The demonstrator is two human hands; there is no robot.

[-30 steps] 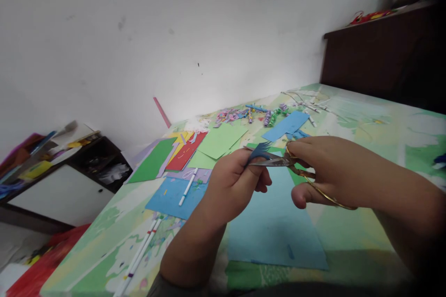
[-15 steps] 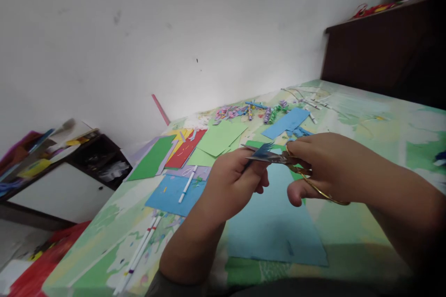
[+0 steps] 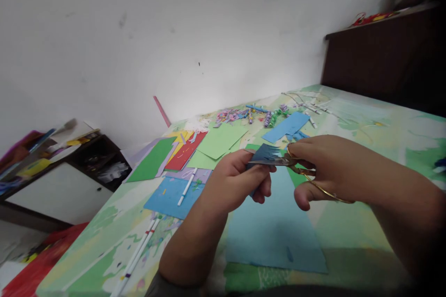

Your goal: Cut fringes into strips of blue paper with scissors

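Note:
My left hand (image 3: pixel 240 178) is closed on a small piece of dark blue paper (image 3: pixel 265 153) whose far edge is cut into a fringe. In my right hand (image 3: pixel 324 169) is a pair of scissors (image 3: pixel 291 161) with gold-coloured handles; my fingers are through the loops and the thumb is spread from the fingers. The blades lie across the blue paper, close to my left fingers. Below both hands a large light blue sheet (image 3: pixel 273 232) lies flat on the table.
Green (image 3: pixel 151 160), red (image 3: pixel 186 151) and light green sheets (image 3: pixel 221 139) lie to the left. Curled paper strips (image 3: pixel 273 117) and a blue strip of paper (image 3: pixel 287 126) are at the back. White sticks (image 3: pixel 137 255) rest at front left. A dark cabinet (image 3: pixel 376 62) stands at right.
The blue paper now shows more of its flat face, and the scissors' blades look closer together. Both hands stay nearly in place; the view has tilted slightly.

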